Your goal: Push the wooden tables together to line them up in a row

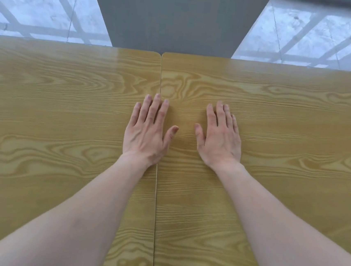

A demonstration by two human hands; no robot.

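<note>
Two yellow-brown wooden tables fill the view side by side, the left table (54, 110) and the right table (288, 133). They touch along a thin seam (155, 195) running from near to far, and their far edges line up. My left hand (149, 130) lies flat, palm down, straddling the seam, with its thumb on the right table. On the right table, a short way right of the seam, my right hand (219, 137) rests flat with fingers slightly apart. Neither hand holds anything.
Beyond the far edges lies a pale glossy floor (43, 8) with window reflections. A grey panel or pillar (175, 15) stands straight ahead behind the seam. Both bare forearms reach in from the bottom of the view.
</note>
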